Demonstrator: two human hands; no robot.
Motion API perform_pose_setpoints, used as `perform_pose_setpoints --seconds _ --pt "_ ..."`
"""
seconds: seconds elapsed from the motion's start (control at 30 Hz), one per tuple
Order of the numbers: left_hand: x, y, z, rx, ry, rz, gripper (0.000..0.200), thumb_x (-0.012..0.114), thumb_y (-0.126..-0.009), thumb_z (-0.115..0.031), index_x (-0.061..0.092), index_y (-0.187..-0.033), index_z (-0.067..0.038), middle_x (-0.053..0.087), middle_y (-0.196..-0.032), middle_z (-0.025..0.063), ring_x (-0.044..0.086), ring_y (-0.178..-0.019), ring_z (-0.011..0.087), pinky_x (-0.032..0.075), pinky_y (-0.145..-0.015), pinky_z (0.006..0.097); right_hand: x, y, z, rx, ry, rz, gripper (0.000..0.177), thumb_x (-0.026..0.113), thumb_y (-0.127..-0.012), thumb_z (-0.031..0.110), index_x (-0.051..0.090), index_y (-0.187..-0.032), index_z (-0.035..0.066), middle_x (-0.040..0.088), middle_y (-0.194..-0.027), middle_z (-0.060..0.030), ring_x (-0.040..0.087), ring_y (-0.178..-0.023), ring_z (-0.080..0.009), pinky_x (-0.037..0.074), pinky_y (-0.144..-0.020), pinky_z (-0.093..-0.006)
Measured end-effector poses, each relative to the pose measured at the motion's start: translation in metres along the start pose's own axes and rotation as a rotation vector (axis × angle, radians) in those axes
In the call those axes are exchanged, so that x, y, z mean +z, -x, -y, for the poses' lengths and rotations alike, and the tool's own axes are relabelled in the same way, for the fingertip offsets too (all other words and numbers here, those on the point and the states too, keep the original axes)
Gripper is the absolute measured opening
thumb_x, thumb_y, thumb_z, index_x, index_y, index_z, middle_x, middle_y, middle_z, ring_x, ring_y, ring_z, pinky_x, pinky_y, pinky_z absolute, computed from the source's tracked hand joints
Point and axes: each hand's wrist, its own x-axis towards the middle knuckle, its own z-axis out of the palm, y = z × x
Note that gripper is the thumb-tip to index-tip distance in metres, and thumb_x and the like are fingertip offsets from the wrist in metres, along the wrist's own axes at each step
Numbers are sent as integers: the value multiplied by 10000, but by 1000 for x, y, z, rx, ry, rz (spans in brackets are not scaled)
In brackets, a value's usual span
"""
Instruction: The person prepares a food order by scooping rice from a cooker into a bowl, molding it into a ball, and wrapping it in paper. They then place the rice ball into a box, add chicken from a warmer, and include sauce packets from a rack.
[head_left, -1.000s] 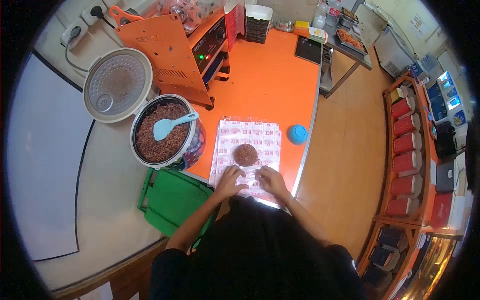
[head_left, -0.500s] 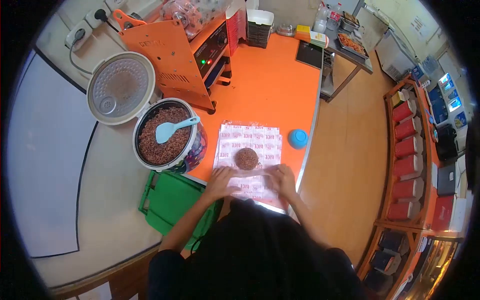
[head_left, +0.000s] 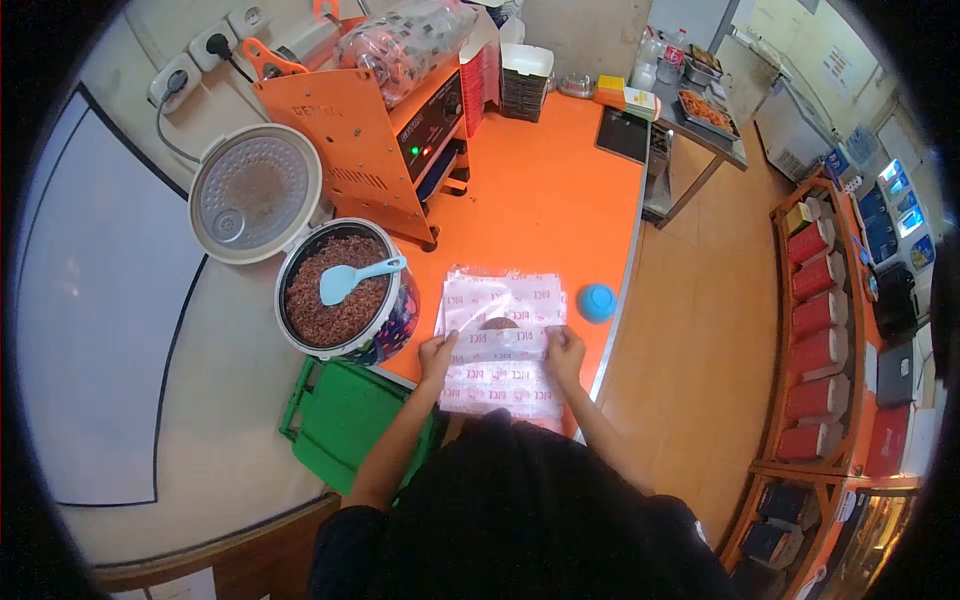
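A stack of printed wrapping paper (head_left: 500, 385) lies at the near end of the orange table. On it sits a round mound of brown rice (head_left: 499, 324), mostly covered by a folded-up edge of the top sheet, so only its far rim shows. My left hand (head_left: 437, 358) pinches the left end of that fold. At the right end my right hand (head_left: 566, 355) grips the same edge. Left of the paper stands an open rice cooker (head_left: 400, 318) with brown rice (head_left: 320, 310) inside and a light blue rice paddle (head_left: 345, 283) lying on top.
An upturned blue bowl (head_left: 597, 303) sits right of the paper, near the table edge. The orange sealing machine (head_left: 345, 150) stands behind the cooker. A green bin (head_left: 350, 420) is below left. Black trays (head_left: 525, 85) and a tablet (head_left: 622, 134) are at the back.
The paper's near edge has been lifted and drawn away from me over the rice mound, hiding most of it. Both hands moved with the edge. The whole view shifted slightly down.
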Motion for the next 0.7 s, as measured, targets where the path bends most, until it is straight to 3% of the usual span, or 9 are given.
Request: perform_pose_setpoints --seconds 0.1,0.2,0.3,0.37,0.4,0.5,0.6,0.7 --pt "-1 1 18 -102 33 88 353 673 -893 -297 636 -685 -13 549 -638 -33 481 -552 64 373 -496 264 -16 -2 15 219 71 124 237 588 -881 178 632 -1006 -19 649 -780 -148 616 -722 -220 474 -676 -362" --pt "8 29 -9 -192 199 107 331 669 -895 -290 687 -811 30 621 -709 11 553 -588 97 439 -538 270 -14 4 27 -247 308 -84 321 555 -868 122 572 -1167 7 636 -1057 -203 626 -933 -301 484 -804 -434" --pt "4 30 -4 -258 277 93 338 664 -898 -279 689 -905 59 658 -778 45 598 -620 122 484 -579 273 -21 34 36 -526 592 498 438 588 -857 124 507 -1281 57 531 -1284 -183 552 -1131 -299 428 -910 -411" --pt "0 33 -2 -239 319 78 344 653 -908 -282 683 -910 61 662 -787 56 603 -626 123 485 -572 274 -9 53 38 -862 601 619 521 568 -856 135 465 -1361 62 510 -1351 -155 500 -1250 -290 390 -1021 -405" --pt "-2 34 -1 -227 343 69 347 647 -913 -284 679 -913 62 664 -792 62 605 -629 124 485 -568 274 -4 55 37 -793 649 669 564 534 -869 119 412 -1414 48 451 -1430 -136 416 -1344 -280 352 -1074 -407" --pt "-30 45 4 -91 36 -76 463 557 -959 -381 677 -930 65 668 -780 96 636 -659 158 501 -590 279 -9 50 50 -744 617 673 547 515 -876 108 414 -1408 32 451 -1431 -134 422 -1337 -281 339 -1086 -411" --pt "-43 60 -31 -481 -308 122 608 429 -989 -484 674 -946 71 680 -799 142 665 -713 196 521 -638 248 -8 48 45 -766 598 671 629 549 -837 154 376 -1421 -7 429 -1439 -183 397 -1352 -301 289 -1129 -433" --pt "-48 65 -61 -754 118 546 708 370 -979 -558 677 -955 80 694 -840 165 680 -760 228 544 -696 250 -6 46 46 -780 583 637 636 552 -818 139 386 -1416 1 427 -1440 -180 400 -1348 -303 300 -1122 -432"
